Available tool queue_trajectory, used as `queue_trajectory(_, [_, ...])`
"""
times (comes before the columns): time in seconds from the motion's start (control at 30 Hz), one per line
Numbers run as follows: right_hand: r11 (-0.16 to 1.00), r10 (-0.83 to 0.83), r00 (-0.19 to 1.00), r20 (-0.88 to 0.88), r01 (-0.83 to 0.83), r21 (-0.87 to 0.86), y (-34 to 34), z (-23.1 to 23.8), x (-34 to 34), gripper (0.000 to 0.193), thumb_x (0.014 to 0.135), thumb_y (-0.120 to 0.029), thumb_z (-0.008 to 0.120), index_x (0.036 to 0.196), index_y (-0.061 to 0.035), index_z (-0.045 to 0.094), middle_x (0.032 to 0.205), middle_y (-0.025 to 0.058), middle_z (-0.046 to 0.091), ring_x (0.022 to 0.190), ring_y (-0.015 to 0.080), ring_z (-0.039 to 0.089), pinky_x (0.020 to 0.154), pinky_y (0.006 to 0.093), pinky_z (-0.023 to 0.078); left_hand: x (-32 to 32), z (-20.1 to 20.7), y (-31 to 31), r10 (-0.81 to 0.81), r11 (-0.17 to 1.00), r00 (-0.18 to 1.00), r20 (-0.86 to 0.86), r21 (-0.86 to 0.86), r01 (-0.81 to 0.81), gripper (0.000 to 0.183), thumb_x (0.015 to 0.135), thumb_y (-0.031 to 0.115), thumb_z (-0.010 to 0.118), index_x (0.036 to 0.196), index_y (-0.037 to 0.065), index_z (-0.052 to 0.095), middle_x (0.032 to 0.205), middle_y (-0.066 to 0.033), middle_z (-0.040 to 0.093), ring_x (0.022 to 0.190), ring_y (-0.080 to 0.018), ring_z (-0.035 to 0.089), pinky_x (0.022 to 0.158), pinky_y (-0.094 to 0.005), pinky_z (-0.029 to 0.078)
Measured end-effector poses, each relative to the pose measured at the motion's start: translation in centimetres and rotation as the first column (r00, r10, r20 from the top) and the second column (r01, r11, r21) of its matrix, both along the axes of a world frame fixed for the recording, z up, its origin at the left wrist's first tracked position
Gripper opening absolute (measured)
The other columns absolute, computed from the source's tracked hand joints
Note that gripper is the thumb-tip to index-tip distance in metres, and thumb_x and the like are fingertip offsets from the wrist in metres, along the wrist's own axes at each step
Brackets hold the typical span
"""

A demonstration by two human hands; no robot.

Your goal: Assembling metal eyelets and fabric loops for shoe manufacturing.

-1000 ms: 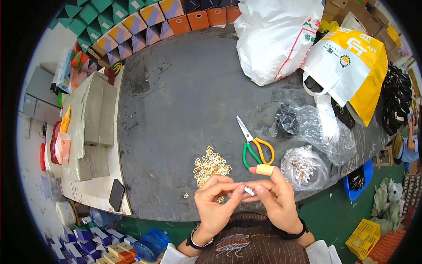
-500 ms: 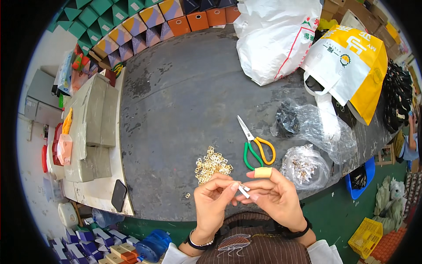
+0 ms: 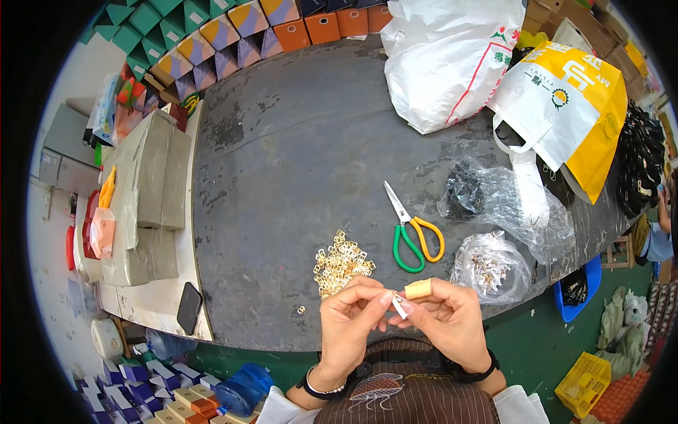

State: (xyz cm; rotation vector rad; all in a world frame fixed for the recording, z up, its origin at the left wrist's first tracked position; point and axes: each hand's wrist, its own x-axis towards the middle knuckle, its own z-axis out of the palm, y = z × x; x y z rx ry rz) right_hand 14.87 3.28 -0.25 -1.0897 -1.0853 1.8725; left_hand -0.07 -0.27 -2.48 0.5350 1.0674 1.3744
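Note:
Close to my body, over the table's near edge, my left hand (image 3: 351,319) and my right hand (image 3: 449,318) meet at their fingertips. Pinched between both is a small white strip (image 3: 400,308), folded or doubled over. Whether a buckle sits in its fold is too small to tell. Yellow tape wraps one finger of my right hand. Just beyond my left hand lies a pile of small gold buckles (image 3: 340,263), with a single one (image 3: 301,309) apart from it. Scissors (image 3: 409,230) with one green and one yellow handle lie partly spread past my right hand.
At the right, a clear plastic bag (image 3: 492,268) holds small white-and-gold pieces, beside crumpled clear plastic (image 3: 554,230). A white bag (image 3: 452,71) and a yellow-and-white bag (image 3: 565,106) stand behind. A phone (image 3: 189,308) lies at the left; stacked boxes (image 3: 321,30) line the far edge.
My right hand's taped finger has bent down and closed in toward the strip. The strip has turned slightly in my fingertips. The view has shifted a little; the table things stay put.

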Motion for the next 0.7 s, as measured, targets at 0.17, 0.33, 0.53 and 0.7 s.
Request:
queue_trajectory(0.17, [1.000, -0.012, 1.000, 0.012, 0.012, 0.011, 0.08, -0.14, -0.23, 0.017, 0.086, 0.000, 0.061, 0.099, 0.0115, 0.059, 0.090, 0.0154, 0.066, 0.080, 0.0167, 0.067, 0.072, 0.0253, 0.057, 0.08, 0.05, 0.02, 0.018, 0.999, 0.996, -0.082, 0.037, -0.015, 0.007, 0.085, 0.001, 0.063, 0.089, -0.004, 0.067, 0.088, -0.0066, 0.058, 0.065, -0.0073, 0.054, 0.052, -0.0187, 0.043])
queue_trajectory(0.33, [1.000, -0.008, 1.000, 0.023, 0.008, 0.020, 0.22, -0.10, -0.44, 0.014, 0.087, -0.002, 0.061, 0.094, 0.0106, 0.058, 0.086, 0.0152, 0.066, 0.074, 0.0152, 0.067, 0.067, 0.0246, 0.057, 0.16, -0.22, -0.27, 0.024, 0.996, 0.986, -0.164, 0.091, -0.009, 0.009, 0.085, 0.001, 0.063, 0.091, -0.005, 0.067, 0.091, -0.0072, 0.057, 0.068, -0.0080, 0.056, 0.053, -0.0186, 0.046])
queue_trajectory(0.53, [0.999, -0.040, 0.998, 0.040, 0.039, 0.025, 0.08, -0.31, -0.50, 0.013, 0.088, -0.002, 0.060, 0.090, 0.0097, 0.057, 0.081, 0.0144, 0.066, 0.072, 0.0144, 0.067, 0.064, 0.0241, 0.056, 0.10, -0.06, -0.75, 0.026, 0.989, 0.995, -0.097, 0.144, -0.012, 0.010, 0.085, 0.000, 0.064, 0.093, -0.005, 0.067, 0.093, -0.0079, 0.057, 0.070, -0.0083, 0.057, 0.055, -0.0190, 0.048])
queue_trajectory(0.7, [0.999, -0.033, 0.999, 0.041, 0.032, 0.042, 0.05, -0.32, -0.76, 0.012, 0.088, -0.003, 0.060, 0.089, 0.0093, 0.057, 0.079, 0.0142, 0.066, 0.072, 0.0147, 0.067, 0.063, 0.0243, 0.056, 0.29, 0.03, -0.46, 0.067, 0.989, 0.971, -0.229, 0.140, -0.035, 0.006, 0.084, -0.003, 0.064, 0.088, -0.006, 0.067, 0.092, -0.0085, 0.058, 0.071, -0.0086, 0.059, 0.055, -0.0194, 0.048])
